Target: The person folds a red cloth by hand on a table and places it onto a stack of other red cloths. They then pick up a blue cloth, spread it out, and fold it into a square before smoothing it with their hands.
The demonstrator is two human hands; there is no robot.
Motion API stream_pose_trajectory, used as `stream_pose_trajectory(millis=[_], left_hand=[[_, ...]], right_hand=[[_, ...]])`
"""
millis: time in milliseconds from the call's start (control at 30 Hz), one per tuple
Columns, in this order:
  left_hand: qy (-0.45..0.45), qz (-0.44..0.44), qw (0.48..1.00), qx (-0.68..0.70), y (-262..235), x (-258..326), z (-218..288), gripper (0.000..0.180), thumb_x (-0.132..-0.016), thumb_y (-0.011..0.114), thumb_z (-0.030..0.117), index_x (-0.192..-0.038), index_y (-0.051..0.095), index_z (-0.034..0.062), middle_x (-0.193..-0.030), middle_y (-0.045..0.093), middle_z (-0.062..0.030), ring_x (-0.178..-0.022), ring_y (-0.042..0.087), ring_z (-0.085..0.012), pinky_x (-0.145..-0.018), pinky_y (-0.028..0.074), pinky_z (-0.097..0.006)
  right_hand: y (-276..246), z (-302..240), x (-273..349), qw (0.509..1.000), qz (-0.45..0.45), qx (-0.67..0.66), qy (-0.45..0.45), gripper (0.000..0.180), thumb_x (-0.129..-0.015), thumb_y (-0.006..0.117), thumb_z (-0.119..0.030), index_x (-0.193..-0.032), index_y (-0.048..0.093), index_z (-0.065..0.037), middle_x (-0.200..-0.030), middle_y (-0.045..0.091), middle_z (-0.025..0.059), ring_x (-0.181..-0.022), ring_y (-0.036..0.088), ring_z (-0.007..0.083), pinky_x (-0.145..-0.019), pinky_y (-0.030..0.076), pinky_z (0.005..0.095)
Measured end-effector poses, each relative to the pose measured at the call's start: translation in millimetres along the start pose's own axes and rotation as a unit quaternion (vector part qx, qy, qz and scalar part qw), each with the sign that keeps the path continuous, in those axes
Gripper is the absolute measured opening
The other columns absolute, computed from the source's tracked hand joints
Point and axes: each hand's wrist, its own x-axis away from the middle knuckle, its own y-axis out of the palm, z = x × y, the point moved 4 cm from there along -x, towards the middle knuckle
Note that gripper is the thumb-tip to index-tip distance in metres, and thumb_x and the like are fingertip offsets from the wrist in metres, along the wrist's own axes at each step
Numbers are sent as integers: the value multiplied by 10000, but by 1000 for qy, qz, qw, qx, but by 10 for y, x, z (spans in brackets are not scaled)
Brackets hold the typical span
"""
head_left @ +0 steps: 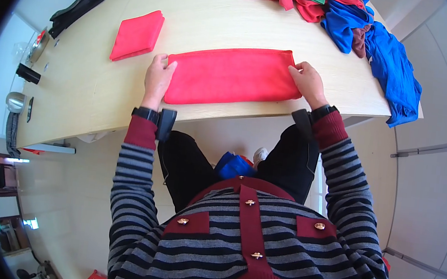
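A red cloth (230, 77), folded into a long flat rectangle, lies along the near edge of the table. My left hand (159, 77) grips its left end, the thumb on top. At the opposite end my right hand (308, 84) pinches the right edge near the far corner. The fingers under the cloth are partly hidden on both sides. A smaller folded red cloth (137, 36) rests farther back on the left, apart from my left hand.
The pale wooden table (193, 20) spans the view. Crumpled red, green and brown cloths (310, 6) heap at the far right, and a blue cloth (394, 71) hangs over the right edge. A black garment (90, 3) lies far left, near a black cylinder (28, 74).
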Motion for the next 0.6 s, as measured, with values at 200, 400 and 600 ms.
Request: stream_pose_trajectory(millis=[200,400,600], left_hand=[[-10,-4,976,-219,-55,712,742,414,-959,655,254,-1335,564,109,-828,706,-173,-771,699,-322,-698,531,-431],[50,35,952,-301,-85,996,885,391,-975,637,252,-1348,561,160,-802,701,-168,-754,691,-357,-678,524,-467],[50,36,939,-337,-137,1119,900,378,-971,639,231,-1338,571,170,-714,675,-149,-671,672,-364,-636,516,-481]], right_hand=[[-62,14,447,993,100,62,-23,319,-947,621,-309,-1113,644,-37,-841,724,195,-783,708,382,-728,556,469],[39,-50,588,977,150,117,-99,236,-977,569,-244,-1111,602,-53,-798,712,192,-741,695,401,-680,548,499],[22,48,609,980,124,142,-64,252,-985,579,-237,-1188,626,-95,-840,727,179,-776,709,366,-705,566,456]])
